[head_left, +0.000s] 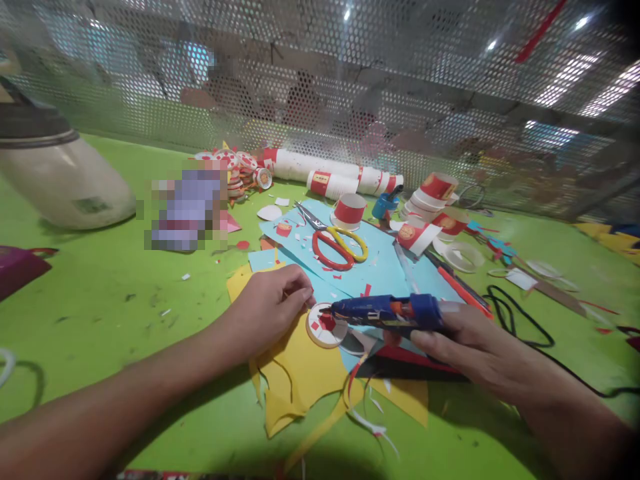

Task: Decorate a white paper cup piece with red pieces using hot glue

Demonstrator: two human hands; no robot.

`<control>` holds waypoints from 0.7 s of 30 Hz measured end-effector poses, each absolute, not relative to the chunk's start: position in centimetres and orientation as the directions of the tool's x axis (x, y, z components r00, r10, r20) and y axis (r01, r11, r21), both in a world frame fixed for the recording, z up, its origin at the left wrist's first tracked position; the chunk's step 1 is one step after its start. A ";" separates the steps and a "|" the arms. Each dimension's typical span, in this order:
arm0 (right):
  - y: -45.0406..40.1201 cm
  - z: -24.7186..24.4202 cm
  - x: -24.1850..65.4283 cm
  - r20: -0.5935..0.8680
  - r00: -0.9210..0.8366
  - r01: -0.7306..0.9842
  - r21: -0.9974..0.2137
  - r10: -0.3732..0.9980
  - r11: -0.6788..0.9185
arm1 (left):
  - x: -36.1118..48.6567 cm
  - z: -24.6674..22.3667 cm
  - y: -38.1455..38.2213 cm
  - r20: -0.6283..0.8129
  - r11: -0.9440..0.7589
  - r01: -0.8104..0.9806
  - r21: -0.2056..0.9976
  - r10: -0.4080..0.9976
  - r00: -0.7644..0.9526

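My right hand (450,333) is wrapped round a blue glue gun (390,312), whose dark tip points left over a round white disc (326,325) with red pieces on it. The disc lies on yellow paper (300,373). Just above and left of the disc is my left hand (283,300), its fingers curled and pinched together; a tiny reddish bit shows at the fingertips, too small to name. Scissors (335,243) with one red and one yellow handle rest on light blue paper (385,267) beyond the hands.
Paper cups (350,210) and a long cup stack (320,167) stand behind. Rolls of tape (463,257) and a black cord (505,320) lie at the right. A large bottle (65,173) is at the left. A perforated metal screen (300,80) borders the green table (150,347).
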State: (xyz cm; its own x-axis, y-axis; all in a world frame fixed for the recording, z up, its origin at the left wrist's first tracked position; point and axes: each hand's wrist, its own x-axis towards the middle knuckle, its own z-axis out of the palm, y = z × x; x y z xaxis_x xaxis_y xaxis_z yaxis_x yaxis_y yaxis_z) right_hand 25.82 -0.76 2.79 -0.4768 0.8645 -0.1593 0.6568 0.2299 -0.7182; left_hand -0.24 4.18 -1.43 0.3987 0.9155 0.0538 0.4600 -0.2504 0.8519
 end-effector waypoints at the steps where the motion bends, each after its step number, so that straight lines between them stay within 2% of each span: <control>1: -0.8 2.7 25.8 -0.158 -0.480 0.653 -0.721 0.863 0.231 | -0.2 -1.4 4.2 0.057 -0.254 0.464 0.849 0.916 0.398; 21: -0.7 2.3 25.1 -0.222 -0.455 0.688 -0.703 0.863 0.182 | -0.2 -1.2 4.1 0.047 -0.272 0.517 0.811 0.912 0.407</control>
